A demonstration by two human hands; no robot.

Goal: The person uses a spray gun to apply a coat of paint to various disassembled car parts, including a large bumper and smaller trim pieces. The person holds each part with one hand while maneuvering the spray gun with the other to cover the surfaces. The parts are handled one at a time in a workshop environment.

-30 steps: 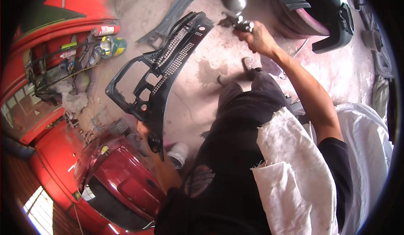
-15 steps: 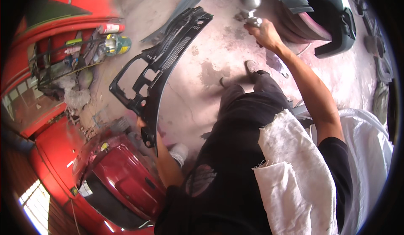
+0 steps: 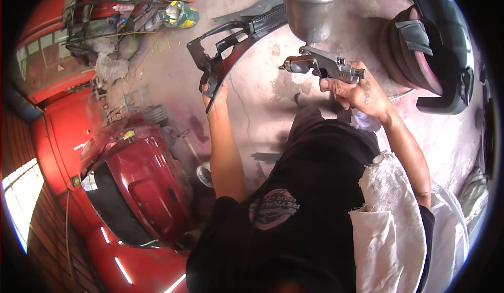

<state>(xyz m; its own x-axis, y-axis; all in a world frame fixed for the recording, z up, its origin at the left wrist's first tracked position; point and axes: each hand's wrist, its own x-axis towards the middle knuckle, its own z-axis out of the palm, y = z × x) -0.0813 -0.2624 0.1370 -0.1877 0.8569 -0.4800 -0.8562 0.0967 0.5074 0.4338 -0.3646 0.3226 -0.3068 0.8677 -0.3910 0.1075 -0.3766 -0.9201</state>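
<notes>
My left hand (image 3: pixel 222 92) clasps near end of long, black, perforated plastic panel (image 3: pixel 237 50), out front-left, likely keeping its face untouched. My right hand (image 3: pixel 362 92) wraps silver metal spray gun (image 3: pixel 334 66), lidded cup (image 3: pixel 310 17) uppermost, probably so contents feed down; nozzle (image 3: pixel 286 66) points left.

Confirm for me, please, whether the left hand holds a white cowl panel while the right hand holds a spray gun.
The cowl panel in the left hand is black, not white, as the head view shows; the right hand does hold a spray gun.
</notes>
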